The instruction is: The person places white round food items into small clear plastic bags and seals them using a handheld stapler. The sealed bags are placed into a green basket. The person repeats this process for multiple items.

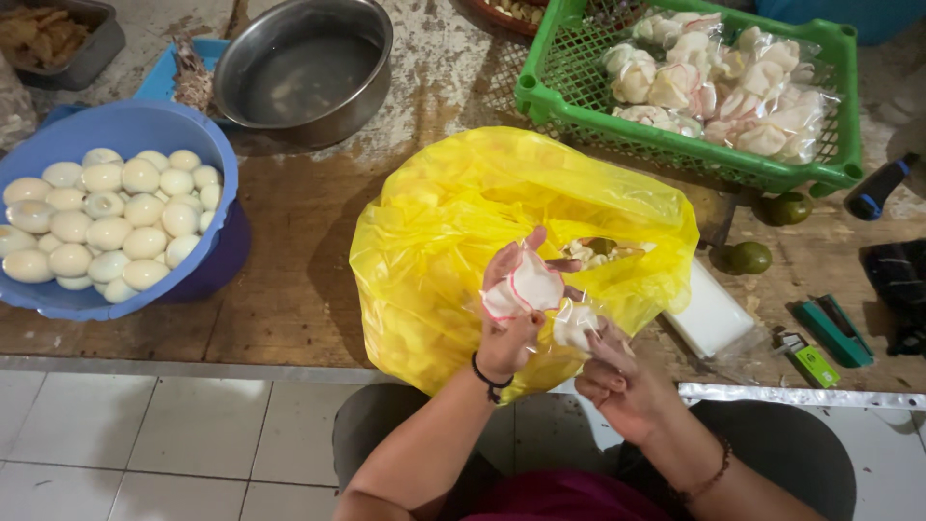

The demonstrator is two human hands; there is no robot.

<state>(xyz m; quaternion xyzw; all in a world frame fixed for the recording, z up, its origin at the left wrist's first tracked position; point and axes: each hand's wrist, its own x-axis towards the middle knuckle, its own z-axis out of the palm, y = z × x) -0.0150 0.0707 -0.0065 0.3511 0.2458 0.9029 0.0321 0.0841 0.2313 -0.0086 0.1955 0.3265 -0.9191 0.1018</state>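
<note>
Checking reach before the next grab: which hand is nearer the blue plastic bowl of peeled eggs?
Left. The left hand is right of the blue plastic bowl of peeled eggs; the right hand sits farther right and lower.

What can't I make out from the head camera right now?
- Head view: inside of the yellow bag, hidden by its own folds.
- What the small packet in the left hand holds: too small.
- Right hand grip: fingers curled away.
- Tray top left: cut by the edge.
</note>
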